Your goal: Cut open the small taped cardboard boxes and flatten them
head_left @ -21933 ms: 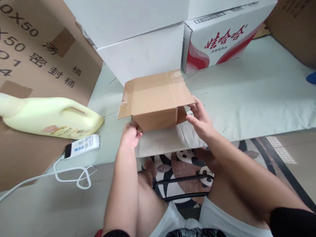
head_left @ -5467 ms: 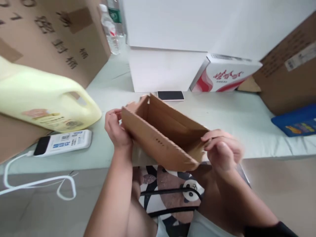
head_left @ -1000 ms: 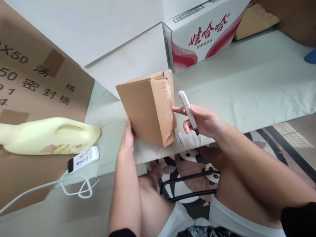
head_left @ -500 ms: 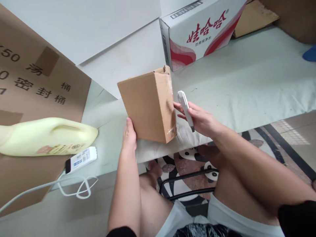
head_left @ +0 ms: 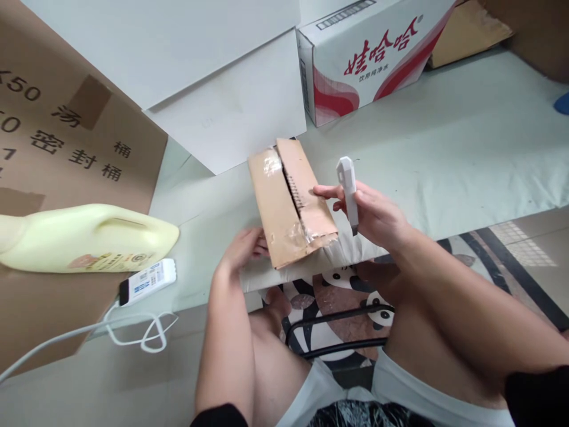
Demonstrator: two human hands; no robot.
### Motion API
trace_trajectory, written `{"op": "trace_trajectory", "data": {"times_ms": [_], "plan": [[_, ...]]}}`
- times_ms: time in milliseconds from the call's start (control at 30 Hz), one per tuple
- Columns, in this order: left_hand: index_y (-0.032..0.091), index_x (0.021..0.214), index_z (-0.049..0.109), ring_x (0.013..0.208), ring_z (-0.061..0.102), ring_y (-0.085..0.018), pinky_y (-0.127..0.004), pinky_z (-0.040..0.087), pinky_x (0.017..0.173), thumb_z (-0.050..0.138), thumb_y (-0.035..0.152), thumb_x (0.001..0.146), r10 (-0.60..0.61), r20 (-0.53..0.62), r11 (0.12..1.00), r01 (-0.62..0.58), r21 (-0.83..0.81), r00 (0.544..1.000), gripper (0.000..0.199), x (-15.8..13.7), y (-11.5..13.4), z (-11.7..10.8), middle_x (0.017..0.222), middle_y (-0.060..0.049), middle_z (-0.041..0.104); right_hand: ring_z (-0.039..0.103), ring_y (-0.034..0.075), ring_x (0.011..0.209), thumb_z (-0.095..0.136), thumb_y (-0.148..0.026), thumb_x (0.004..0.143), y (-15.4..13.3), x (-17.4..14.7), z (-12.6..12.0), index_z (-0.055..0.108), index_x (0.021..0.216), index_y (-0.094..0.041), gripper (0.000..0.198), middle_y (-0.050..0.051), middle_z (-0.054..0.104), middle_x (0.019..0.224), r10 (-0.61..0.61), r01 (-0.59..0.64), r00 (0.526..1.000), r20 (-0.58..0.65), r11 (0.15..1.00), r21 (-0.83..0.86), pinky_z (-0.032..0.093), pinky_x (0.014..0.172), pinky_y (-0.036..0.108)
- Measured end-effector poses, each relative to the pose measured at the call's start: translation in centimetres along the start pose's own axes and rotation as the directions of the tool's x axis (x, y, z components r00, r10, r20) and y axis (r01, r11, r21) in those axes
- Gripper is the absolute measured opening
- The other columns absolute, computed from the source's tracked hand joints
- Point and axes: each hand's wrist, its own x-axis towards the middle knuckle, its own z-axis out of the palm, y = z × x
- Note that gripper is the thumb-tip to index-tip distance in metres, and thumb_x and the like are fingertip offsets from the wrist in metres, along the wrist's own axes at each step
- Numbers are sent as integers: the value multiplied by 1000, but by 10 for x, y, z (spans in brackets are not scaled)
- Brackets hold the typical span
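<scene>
The small brown cardboard carton (head_left: 275, 204) is at the front edge of the table (head_left: 444, 148), which has a pale green cover, and it stands at an angle between the two hands. The left hand (head_left: 243, 249) is half curled at its left side; the fingertips are partly hidden, so I cannot tell how firmly they hold it. The right hand (head_left: 377, 216) is closed around a white tool (head_left: 349, 193), similar in form to a box cutter, while its index finger is stretched out and seems to touch the right flap (head_left: 309, 178). No blade can be seen at the carton. As for the progress, I judge it to be partway: both flaps are folded over this face, but the seam (head_left: 292, 188) between them is a narrow dark gap, neither closed nor opened wide. Wrinkled clear tape (head_left: 296, 231) is sticking at the near end, and more at the far end, so the tape is not all removed.
</scene>
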Motion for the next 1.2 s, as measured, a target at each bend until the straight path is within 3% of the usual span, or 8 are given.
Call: {"op": "trace_trajectory", "data": {"times_ms": [100,200,267,333,533,667,867,1200], "plan": [[20,90,73,100,75,-34,-50,60,92,76,51,74,222,-188,973,-206,100,957,34,-6,8,-9,93,-9,79,56,27,139,57,-54,95,1,-1,0,68,98,-25,31,5,69,140,49,-47,998,30,998,-52,39,116,51],[27,106,69,127,63,-29,-51,48,115,65,55,83,591,-333,804,-569,170,735,36,-31,24,-7,121,-3,73,53,28,142,57,-57,94,3,-1,1,66,98,-25,34,6,65,145,82,-78,996,35,993,-90,44,109,49],[31,105,71,132,60,-29,-53,45,119,64,47,88,859,-111,511,-827,237,499,24,-51,35,0,123,0,71,56,27,137,57,-58,94,4,-1,2,64,99,-24,35,7,65,145,76,-72,996,40,992,-108,48,103,45],[32,104,72,133,59,-29,-55,46,119,61,39,91,905,145,348,-893,286,399,18,-66,41,8,122,0,72,67,24,118,57,-59,95,4,-2,4,61,103,-25,36,8,66,143,59,-53,997,49,993,-109,53,92,41],[28,116,68,123,64,-29,-53,46,115,62,27,87,882,251,252,-850,462,398,29,-69,24,14,125,-6,70,53,11,62,58,-52,99,1,-7,11,49,101,-27,26,0,70,104,-28,28,1000,3,967,-255,42,61,29],[32,139,60,131,59,-29,-49,47,113,58,27,91,878,284,205,-840,503,385,48,-73,15,7,146,-7,59,44,11,60,66,-35,92,-12,-13,29,54,98,-25,17,-5,54,73,-124,155,988,95,845,-511,35,59,29],[29,145,53,137,55,-29,-50,44,116,54,40,97,871,261,228,-812,537,417,49,-84,14,7,147,-11,59,58,15,66,69,-32,87,-16,-16,53,65,114,-26,27,-1,70,80,-208,448,889,409,586,-675,41,66,32],[25,135,57,129,59,-28,-46,47,111,64,39,88,881,248,229,-822,522,403,50,-92,7,4,138,-11,63,55,17,59,72,-49,86,-1,-15,55,70,101,-29,26,1,66,69,-285,455,888,361,435,-777,38,61,35]]}}
